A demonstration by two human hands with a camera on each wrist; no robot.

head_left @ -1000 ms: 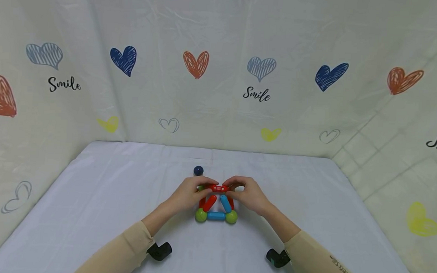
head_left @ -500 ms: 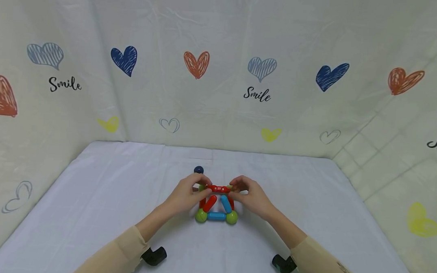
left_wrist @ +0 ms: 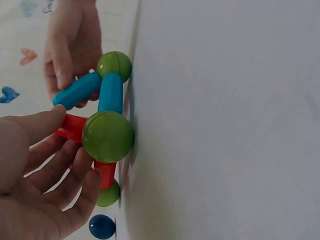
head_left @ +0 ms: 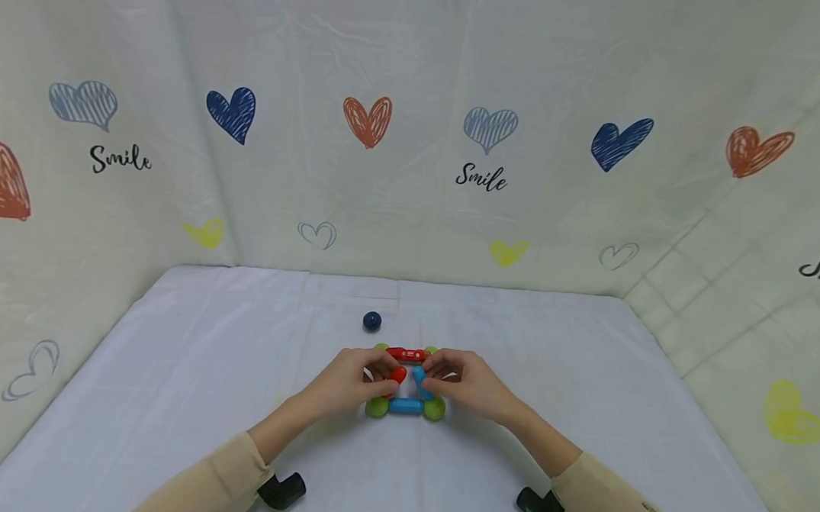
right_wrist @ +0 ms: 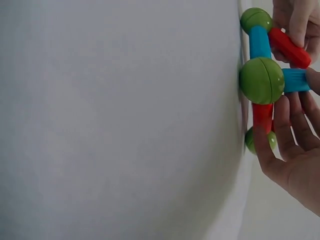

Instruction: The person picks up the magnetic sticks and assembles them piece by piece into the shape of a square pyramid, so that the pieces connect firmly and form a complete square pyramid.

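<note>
A frame of magnetic-looking rods and green balls stands on the table. My left hand pinches a red rod that rises from the front-left green ball. On the other side, my right hand holds a blue rod between thumb and fingers; it rises from the front-right green ball. Both raised rods tilt inward, with their tops apart. Along the front lies another blue rod; a patterned red rod forms the back. My hands mostly cover the side rods in the head view.
Behind the frame, a dark blue ball sits alone on the white-covered table. Black wrist-camera mounts hang beneath both sleeves. A hanging cloth with printed hearts rises beyond the table's far edge.
Both hands have come forward from the back red rod to the two raised rods and now grip them. The back rod is uncovered. The frame and the dark blue ball stay in place.
</note>
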